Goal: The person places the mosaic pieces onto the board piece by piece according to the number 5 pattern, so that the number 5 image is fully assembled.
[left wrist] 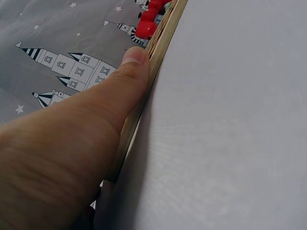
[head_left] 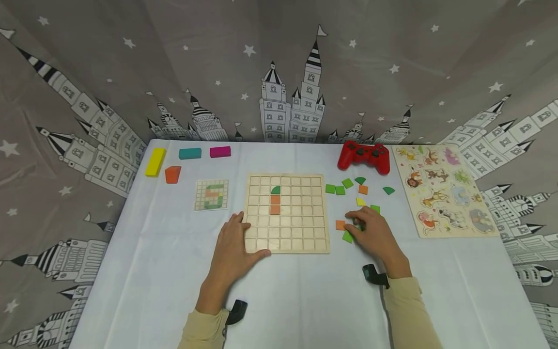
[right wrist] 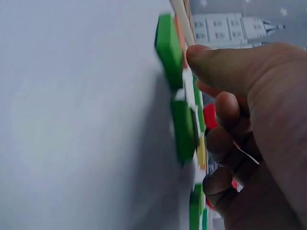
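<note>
on the white cloth, the left hand (head_left: 233,247) lies flat with straight fingers on the near left corner of the wooden grid board (head_left: 286,213), its thumb pressed along the board's edge, gripping nothing. the right hand (head_left: 372,233) rests among the loose tiles (head_left: 348,186) just right of the board, fingers curled down over them; whether it has one pinched i cannot tell. an orange tile (head_left: 340,225) and a green tile (head_left: 347,237) lie touching its fingertips. picking cleanly probably means sliding one tile free of its neighbours first, while the flat hand keeps the board from skating on the smooth cloth. the tiles are thick, matte, square or quarter-round pieces; the board is pale wood with shallow square cells, three already filled. the small pattern card (head_left: 211,195) lies left of the board.
</note>
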Demonstrator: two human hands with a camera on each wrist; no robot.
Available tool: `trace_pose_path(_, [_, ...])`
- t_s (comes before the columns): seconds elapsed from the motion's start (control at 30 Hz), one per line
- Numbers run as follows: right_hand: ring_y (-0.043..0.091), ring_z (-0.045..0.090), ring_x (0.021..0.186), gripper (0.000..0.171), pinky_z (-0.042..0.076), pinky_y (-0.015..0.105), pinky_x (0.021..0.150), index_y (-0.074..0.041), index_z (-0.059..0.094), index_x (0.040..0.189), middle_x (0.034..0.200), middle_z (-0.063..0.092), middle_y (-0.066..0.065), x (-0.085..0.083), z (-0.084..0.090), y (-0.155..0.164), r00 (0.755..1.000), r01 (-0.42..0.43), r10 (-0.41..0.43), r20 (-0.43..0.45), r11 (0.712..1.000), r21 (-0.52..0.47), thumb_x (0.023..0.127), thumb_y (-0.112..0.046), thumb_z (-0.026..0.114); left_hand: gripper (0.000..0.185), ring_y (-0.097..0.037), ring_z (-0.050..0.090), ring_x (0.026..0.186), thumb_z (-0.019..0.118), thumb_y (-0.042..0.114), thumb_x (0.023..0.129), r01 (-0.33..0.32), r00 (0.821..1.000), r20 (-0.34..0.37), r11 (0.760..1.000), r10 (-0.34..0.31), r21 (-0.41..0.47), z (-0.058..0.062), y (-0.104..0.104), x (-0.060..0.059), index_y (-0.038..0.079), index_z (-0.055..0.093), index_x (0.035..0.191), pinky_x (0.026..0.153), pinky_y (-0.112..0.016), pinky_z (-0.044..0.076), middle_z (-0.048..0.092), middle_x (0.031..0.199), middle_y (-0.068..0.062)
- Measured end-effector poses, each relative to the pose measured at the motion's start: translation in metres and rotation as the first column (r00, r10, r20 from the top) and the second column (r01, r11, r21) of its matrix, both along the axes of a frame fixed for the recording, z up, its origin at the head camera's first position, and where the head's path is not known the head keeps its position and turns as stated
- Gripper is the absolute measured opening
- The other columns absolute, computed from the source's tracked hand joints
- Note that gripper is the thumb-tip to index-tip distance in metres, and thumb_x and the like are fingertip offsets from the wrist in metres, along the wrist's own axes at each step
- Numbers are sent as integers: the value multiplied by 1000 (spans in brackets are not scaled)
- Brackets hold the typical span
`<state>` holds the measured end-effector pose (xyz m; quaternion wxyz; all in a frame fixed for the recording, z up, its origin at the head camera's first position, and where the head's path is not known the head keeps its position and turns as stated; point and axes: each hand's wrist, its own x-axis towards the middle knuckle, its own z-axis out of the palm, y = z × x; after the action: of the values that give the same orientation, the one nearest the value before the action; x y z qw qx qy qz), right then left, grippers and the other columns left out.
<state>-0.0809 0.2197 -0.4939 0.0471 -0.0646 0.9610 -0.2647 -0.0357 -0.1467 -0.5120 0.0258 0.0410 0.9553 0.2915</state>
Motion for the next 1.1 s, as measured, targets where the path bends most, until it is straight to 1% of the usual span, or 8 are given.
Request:
trace_pose_path(0.13, [19,51,86,29,43,33,75,-13,75,116,89,59,1,3,-1,3,1000,13,-13,20,1000,-17,90,-25,79,97,-40,23,156,88,59,70,2,1000,-3,1000,-2,0,-1,-1,0,-4,53,135,127,-56,19,31,165,-19])
trace_pose_path(0.23, [19,51,86,30,42,33,74,-14,75,116,88,57,1,4,0,1,999,9,-8,36,1000,-20,90,-28,79,96,-41,24,156,88,58,70,4,1000,-7,1000,-4,4,-1,-1,0,-4,53,135,127,-57,20,32,165,-19])
trace_pose_path(0.4, [18,49,86,35,41,32,74,-14,74,118,88,56,0,5,0,-2,998,-5,4,56,1000,17,89,-33,80,96,-40,23,156,88,58,70,6,1000,-13,1000,-5,0,-1,0,1,-3,52,135,127,-56,20,32,165,-19])
trace_pose_path(0.5, [18,50,88,34,40,33,75,-15,74,118,89,56,1,5,0,-3,998,-9,7,70,999,42,90,-33,79,97,-40,23,156,89,58,69,2,1000,-15,1000,-2,-2,-1,0,1,-3,52,135,128,-55,19,32,164,-19])
trace_pose_path(0.67, [19,50,88,31,41,34,75,-14,73,118,90,56,1,3,-1,-8,997,0,-5,78,998,67,92,-30,75,96,-40,24,156,89,56,70,-3,1000,-16,1000,3,8,-1,0,1,-4,53,135,127,-56,19,33,164,-19])
trace_pose_path(0.9, [20,51,89,33,44,34,77,-12,72,121,94,57,3,4,1,-13,996,21,-29,85,996,90,92,-27,74,96,-39,22,157,88,58,70,-2,1000,-1,1000,2,11,-1,0,1,-3,53,135,128,-56,19,32,165,-19])
trace_pose_path(1.1, [21,52,89,31,45,35,77,-9,71,119,95,57,4,1,5,-16,995,17,-27,97,995,94,92,-22,70,97,-37,22,157,88,58,70,-8,1000,-7,1000,8,2,-2,0,1,-3,52,135,128,-55,19,32,165,-18])
